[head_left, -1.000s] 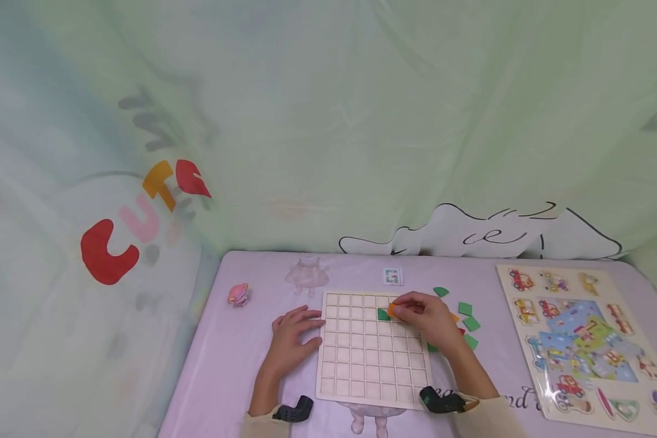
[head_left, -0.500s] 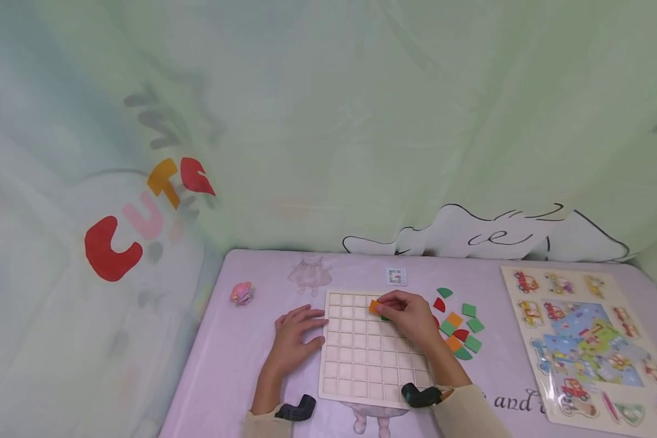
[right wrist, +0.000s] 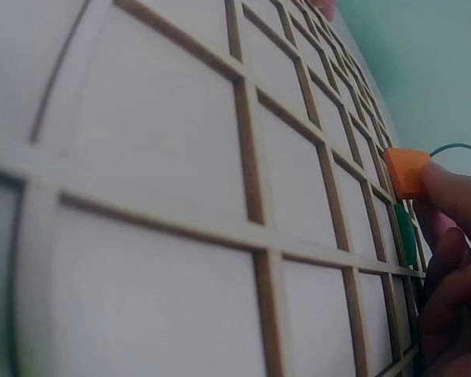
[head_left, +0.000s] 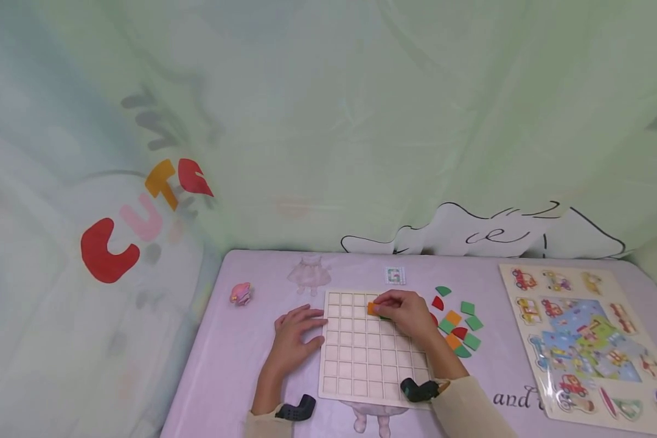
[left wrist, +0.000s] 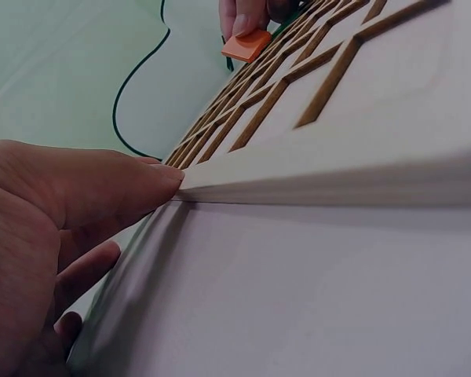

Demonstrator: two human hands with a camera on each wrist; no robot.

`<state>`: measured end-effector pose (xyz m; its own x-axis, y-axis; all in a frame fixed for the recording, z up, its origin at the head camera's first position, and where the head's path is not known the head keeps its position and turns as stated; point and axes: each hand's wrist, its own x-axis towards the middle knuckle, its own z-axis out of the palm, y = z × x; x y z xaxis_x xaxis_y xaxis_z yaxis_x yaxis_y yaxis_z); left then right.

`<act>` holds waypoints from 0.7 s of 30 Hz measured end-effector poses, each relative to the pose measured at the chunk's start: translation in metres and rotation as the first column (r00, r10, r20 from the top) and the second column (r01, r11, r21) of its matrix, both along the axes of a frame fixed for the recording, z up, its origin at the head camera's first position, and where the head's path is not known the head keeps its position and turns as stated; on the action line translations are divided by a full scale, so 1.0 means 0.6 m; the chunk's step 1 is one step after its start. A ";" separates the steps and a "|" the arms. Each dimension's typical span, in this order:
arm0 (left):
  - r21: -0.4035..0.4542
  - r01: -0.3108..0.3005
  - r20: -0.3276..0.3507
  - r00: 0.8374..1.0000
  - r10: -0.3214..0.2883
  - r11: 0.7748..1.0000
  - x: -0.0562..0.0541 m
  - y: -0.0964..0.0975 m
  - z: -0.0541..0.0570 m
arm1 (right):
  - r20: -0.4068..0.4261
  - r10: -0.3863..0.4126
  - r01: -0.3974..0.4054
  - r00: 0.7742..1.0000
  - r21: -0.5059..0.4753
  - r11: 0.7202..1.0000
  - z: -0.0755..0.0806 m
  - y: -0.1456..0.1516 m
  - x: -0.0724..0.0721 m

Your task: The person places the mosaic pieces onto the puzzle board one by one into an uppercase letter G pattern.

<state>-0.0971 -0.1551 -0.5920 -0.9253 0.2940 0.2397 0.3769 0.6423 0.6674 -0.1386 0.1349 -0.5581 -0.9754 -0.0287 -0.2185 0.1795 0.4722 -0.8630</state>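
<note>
My right hand [head_left: 410, 315] pinches an orange square tile [right wrist: 407, 173] between thumb and fingers, over the upper rows of a pale wooden grid board [head_left: 358, 356]. In the right wrist view the tile is tilted at the grid's ribs. A green tile [right wrist: 406, 234] sits in a cell beside it, partly hidden by that hand in the head view. My left hand [head_left: 295, 337] lies at the board's left edge with fingers extended. Its thumb touches the edge in the left wrist view, where the orange tile also shows far off.
Right of the board lie several loose tiles: green squares [head_left: 468, 308], orange squares [head_left: 453, 317] and red quarter-circles [head_left: 438, 303]. A small pattern card [head_left: 395, 275] is behind the board. A vehicle picture puzzle [head_left: 586, 340] lies far right, a pink toy [head_left: 241, 294] at back left.
My right hand has carried the orange tile leftward past the green tile, then lowered it slightly to a neighbouring cell. More loose tiles came into view. My left hand has stayed put.
</note>
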 end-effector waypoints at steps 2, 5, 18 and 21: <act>0.001 0.000 0.002 1.000 0.000 1.000 0.000 0.000 0.001 | 0.005 -0.001 0.001 1.000 0.007 1.000 0.000 0.000 -0.001; -0.001 -0.002 0.009 1.000 0.002 1.000 0.000 0.001 0.001 | 0.009 0.001 -0.002 1.000 0.016 1.000 0.000 -0.001 -0.001; 0.008 -0.004 0.019 1.000 0.003 1.000 0.000 0.001 0.001 | -0.043 0.037 -0.035 0.998 0.049 0.998 -0.002 0.002 0.001; 0.015 -0.006 0.008 1.000 0.006 1.000 0.000 0.001 0.001 | -0.053 0.036 -0.033 0.998 0.056 0.998 -0.004 0.001 0.001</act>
